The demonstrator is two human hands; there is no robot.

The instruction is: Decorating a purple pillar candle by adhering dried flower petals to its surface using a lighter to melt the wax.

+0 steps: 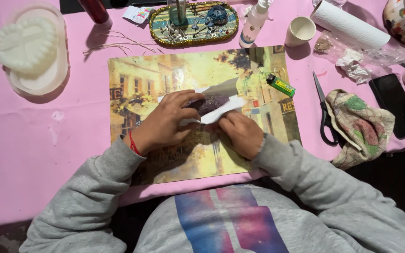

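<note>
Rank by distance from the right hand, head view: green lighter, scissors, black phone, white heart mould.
From the right hand:
1. Green lighter, just up and right, on the picture mat.
2. Scissors, further right, on the pink cloth.
3. Black phone, near the right edge.
4. White heart mould, far top-left corner.

It was a home craft table rather than a workshop. A pink cloth (pixel 29 154) covered it, with a printed street-scene placemat (pixel 165 79) as the work surface. Around this lay household odds and ends: black-handled scissors (pixel 324 117), a green lighter (pixel 281 85), a paper towel roll (pixel 350 24), a small paper cup (pixel 300 31), a spray bottle (pixel 254 21), a stained rag (pixel 359 124) and a phone (pixel 396 105). A white heart-shaped mould (pixel 26 44) and a glitter-edged tray (pixel 193 23) of small trinkets suggested hobby work.
</note>
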